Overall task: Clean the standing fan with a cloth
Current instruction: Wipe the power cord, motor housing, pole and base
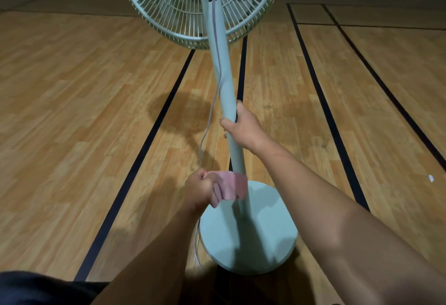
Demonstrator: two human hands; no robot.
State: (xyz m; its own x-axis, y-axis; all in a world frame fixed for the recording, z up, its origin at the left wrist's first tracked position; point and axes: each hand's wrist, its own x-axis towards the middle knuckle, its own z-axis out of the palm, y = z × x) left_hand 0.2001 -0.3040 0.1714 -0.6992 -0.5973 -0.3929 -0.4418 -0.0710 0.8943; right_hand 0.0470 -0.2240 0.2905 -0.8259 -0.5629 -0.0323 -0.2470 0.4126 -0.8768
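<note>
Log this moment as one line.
step: wiping pole | left hand: holds pink cloth at lower pole | right hand: grips pole midway | base: on floor

Fan head (pixel 169 7) partly off-frame

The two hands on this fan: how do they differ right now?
The right hand grips the pale green fan pole bare; the left hand grips a crumpled pink cloth. The right hand sits higher up the pole; the left hand is lower, near the round pale green base. Both are curled round something.
</note>
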